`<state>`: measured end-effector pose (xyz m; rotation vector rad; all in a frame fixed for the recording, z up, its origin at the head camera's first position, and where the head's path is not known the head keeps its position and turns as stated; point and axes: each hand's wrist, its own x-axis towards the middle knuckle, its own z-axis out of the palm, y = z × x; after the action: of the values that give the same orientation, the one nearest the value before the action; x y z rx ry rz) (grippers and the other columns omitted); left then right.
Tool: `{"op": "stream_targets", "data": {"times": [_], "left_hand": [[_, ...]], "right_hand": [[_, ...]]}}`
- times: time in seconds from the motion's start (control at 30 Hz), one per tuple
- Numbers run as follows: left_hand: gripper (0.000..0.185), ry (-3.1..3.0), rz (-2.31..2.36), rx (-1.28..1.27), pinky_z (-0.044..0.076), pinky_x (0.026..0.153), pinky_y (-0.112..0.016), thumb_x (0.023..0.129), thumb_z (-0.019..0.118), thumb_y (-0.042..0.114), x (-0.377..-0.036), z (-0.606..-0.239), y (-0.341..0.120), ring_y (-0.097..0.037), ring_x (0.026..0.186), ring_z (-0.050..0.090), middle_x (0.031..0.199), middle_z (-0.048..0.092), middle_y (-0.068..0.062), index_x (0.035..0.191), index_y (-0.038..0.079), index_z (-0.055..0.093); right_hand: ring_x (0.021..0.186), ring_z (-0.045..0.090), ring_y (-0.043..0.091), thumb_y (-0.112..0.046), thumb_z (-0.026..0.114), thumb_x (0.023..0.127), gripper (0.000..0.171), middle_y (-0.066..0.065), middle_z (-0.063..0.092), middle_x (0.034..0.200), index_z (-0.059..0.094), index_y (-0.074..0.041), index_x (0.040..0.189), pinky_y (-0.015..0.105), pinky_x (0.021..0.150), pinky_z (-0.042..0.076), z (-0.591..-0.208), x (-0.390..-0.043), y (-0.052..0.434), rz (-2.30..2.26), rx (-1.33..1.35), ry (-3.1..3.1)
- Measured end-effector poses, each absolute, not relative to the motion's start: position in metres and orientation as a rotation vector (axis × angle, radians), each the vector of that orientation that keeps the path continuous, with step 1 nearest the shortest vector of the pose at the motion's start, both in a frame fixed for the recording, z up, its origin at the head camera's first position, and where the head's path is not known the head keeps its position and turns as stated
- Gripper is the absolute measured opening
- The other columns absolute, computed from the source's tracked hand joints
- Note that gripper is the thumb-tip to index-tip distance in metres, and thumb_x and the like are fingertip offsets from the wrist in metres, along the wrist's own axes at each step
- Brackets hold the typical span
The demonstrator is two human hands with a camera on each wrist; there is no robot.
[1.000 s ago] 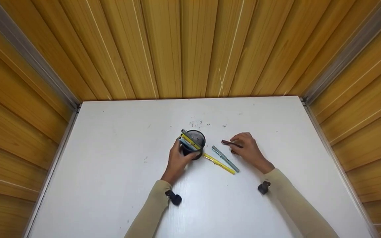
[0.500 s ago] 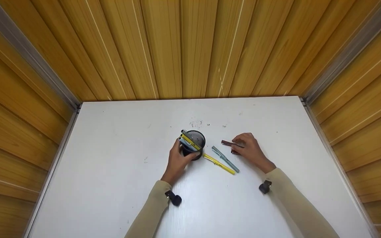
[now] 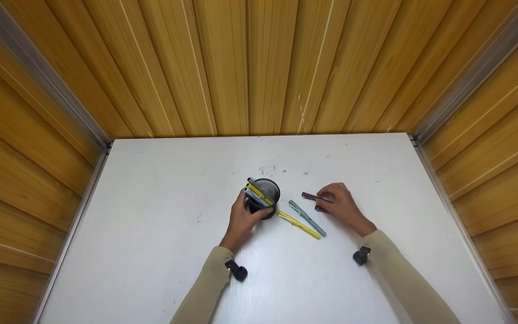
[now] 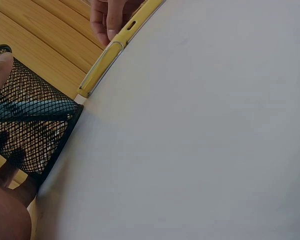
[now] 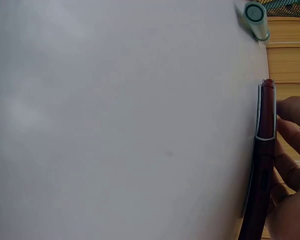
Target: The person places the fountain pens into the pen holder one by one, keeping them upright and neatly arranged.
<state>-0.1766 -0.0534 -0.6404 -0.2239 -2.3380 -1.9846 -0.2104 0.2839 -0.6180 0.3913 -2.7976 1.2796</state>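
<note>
Pickup step: your right hand (image 3: 342, 206) pinches the dark red pen (image 3: 313, 196) on the white desk (image 3: 151, 252); your left hand (image 3: 242, 219) grips the black mesh cup (image 3: 264, 198). Next, lift and tip the pen into it.

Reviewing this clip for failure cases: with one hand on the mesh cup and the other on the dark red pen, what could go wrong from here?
1. The mesh cup holds long pens leaning over its rim; if the left hand loosens, it might tip.
2. The right hand seems to hold the dark red pen only at the fingertips; it may slip.
3. The yellow pen and teal pen lie loose between the hands and could get knocked.
</note>
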Motion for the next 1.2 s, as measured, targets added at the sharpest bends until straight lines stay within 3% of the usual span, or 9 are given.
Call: {"op": "stream_targets", "data": {"times": [0.4, 0.73, 1.2], "left_hand": [[0.086, -2.280, -2.051, -0.243, 0.037, 0.131, -0.050, 0.088, 0.096, 0.028, -0.1768, -0.6411, -0.0534, -0.030, 0.152, 0.051, 0.152, 0.063, -0.004, 0.160, 0.017, 0.051], [0.085, -2.260, -2.093, -0.245, 0.037, 0.131, -0.049, 0.088, 0.095, 0.026, -0.1770, -0.6411, -0.0528, -0.031, 0.152, 0.052, 0.153, 0.061, -0.002, 0.160, 0.020, 0.051], [0.080, -2.276, -2.037, -0.243, 0.040, 0.129, -0.051, 0.088, 0.096, 0.021, -0.1763, -0.6389, -0.0523, -0.032, 0.149, 0.054, 0.149, 0.063, -0.008, 0.156, 0.014, 0.054]], "right_hand": [[0.117, 0.056, 0.029, -0.004, 0.085, 0.095, 0.016, 0.009, 0.072, 0.112, 0.079, -0.005, 0.111, 0.042, 0.102, 0.047, -0.6197, -0.2097, 0.2852, 1.258, 0.404, -2.798], [0.115, 0.056, 0.033, 0.001, 0.085, 0.094, 0.017, 0.012, 0.073, 0.110, 0.080, -0.004, 0.109, 0.047, 0.101, 0.047, -0.6207, -0.2121, 0.2832, 1.231, 0.377, -2.814], [0.118, 0.055, 0.032, -0.001, 0.084, 0.094, 0.016, 0.013, 0.070, 0.112, 0.080, -0.002, 0.110, 0.048, 0.104, 0.048, -0.6225, -0.2137, 0.2834, 1.203, 0.324, -2.864]]}}
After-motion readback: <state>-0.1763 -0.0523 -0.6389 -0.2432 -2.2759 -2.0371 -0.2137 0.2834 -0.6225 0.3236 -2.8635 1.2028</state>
